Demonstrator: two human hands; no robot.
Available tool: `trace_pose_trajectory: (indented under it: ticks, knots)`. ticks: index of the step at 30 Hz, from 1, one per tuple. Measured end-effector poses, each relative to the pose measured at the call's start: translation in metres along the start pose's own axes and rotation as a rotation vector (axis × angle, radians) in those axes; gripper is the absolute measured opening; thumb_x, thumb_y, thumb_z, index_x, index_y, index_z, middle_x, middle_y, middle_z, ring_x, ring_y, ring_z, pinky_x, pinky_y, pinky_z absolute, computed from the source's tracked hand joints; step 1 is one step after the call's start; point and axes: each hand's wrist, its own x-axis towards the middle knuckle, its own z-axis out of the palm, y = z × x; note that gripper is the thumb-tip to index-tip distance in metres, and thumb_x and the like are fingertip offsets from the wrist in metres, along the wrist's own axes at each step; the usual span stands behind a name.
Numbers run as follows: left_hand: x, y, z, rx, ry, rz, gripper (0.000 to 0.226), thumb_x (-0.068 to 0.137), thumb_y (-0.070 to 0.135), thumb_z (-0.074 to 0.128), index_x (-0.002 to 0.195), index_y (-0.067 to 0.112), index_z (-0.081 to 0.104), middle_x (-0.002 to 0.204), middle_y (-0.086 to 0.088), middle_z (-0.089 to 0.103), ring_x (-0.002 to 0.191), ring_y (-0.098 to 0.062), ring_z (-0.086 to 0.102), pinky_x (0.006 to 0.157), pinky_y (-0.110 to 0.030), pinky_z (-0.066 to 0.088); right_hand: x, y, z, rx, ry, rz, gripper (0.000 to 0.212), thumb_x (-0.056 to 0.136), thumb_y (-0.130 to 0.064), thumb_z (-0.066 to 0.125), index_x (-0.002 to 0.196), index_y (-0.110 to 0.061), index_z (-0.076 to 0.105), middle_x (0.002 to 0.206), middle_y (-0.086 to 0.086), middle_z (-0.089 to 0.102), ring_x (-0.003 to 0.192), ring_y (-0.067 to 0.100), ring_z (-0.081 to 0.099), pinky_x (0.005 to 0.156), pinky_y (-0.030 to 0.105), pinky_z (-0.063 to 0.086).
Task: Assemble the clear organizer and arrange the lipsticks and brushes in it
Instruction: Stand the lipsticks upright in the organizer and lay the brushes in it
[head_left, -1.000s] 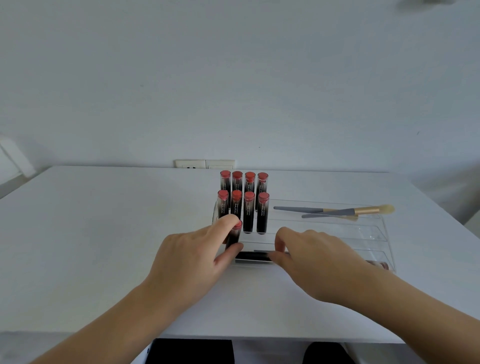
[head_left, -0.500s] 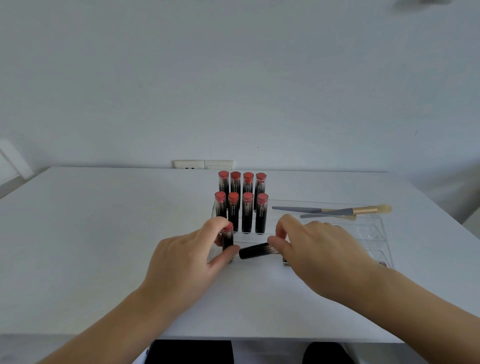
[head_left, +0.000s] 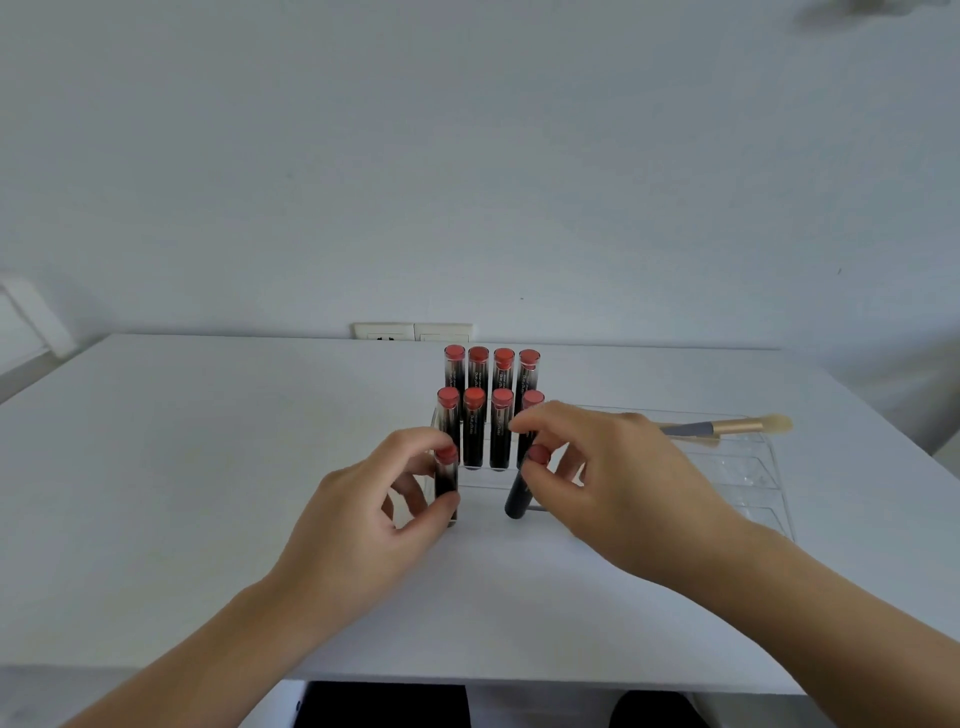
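I see pale lettering running lengthwise down the dark barrels of the standing lipsticks; it is too small and blurred for me to read; I find no other text, number or sign.

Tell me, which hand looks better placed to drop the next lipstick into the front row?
The right hand, probably. It holds a tilted lipstick at the front row's open slots, while the left hand only steadies an upright lipstick at the row's left end.

Right hand hides brush handle ends and organizer middle; lipstick label print too small.
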Motion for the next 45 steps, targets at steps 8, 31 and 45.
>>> trace_pose_trajectory:
  ticks: [8, 31, 45]
  knots:
    - [0.004, -0.006, -0.003, -0.024, 0.043, 0.096, 0.048, 0.078, -0.002, 0.08, 0.111, 0.029, 0.063, 0.099, 0.017, 0.064, 0.087, -0.012, 0.064, 0.075, -0.016, 0.049, 0.001, 0.003, 0.016, 0.215, 0.045, 0.016, 0.008, 0.088, -0.026, 0.066, 0.088, -0.033, 0.063, 0.085, -0.023, 0.067, 0.068, 0.017, 0.066, 0.065, 0.035, 0.054]
    - [0.02, -0.005, -0.013, -0.235, 0.001, 0.047, 0.028, 0.078, -0.011, 0.079, 0.096, 0.011, 0.079, 0.108, 0.001, 0.073, 0.095, -0.016, 0.074, 0.089, -0.03, 0.059, 0.0, -0.003, 0.042, 0.295, 0.273, -0.117, 0.013, 0.086, -0.007, 0.075, 0.092, -0.018, 0.075, 0.088, -0.011, 0.071, 0.084, 0.006, 0.066, 0.074, 0.024, 0.055]
    - [0.021, -0.003, -0.012, -0.074, 0.073, 0.124, 0.018, 0.078, 0.015, 0.079, 0.096, 0.014, 0.078, 0.1, 0.007, 0.074, 0.087, -0.008, 0.07, 0.08, -0.018, 0.054, 0.0, -0.007, 0.049, 0.203, 0.321, -0.144, 0.017, 0.083, -0.006, 0.078, 0.094, -0.017, 0.073, 0.085, -0.01, 0.069, 0.081, 0.003, 0.06, 0.071, 0.02, 0.051]
